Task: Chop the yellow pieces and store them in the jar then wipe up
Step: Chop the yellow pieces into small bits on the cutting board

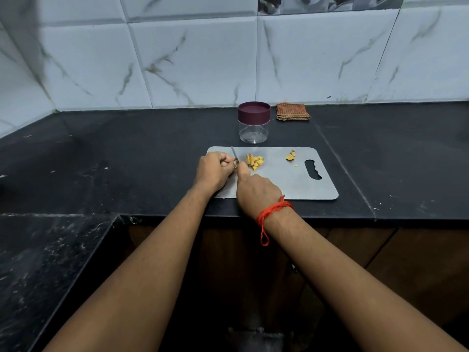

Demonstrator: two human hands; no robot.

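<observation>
A grey cutting board lies on the black counter. On it sit a heap of chopped yellow pieces and, further right, one whole yellow piece. My left hand has its fingers curled and pinches a small piece at the board's left end. My right hand grips a knife, its thin blade pointing away right beside my left fingertips. Its handle is hidden in my fist. Behind the board stands a clear jar with a maroon lid on it.
A folded orange checked cloth lies by the wall, right of the jar. The counter's front edge runs just below the board; a lower dark surface sits at the left. A tiled wall closes the back.
</observation>
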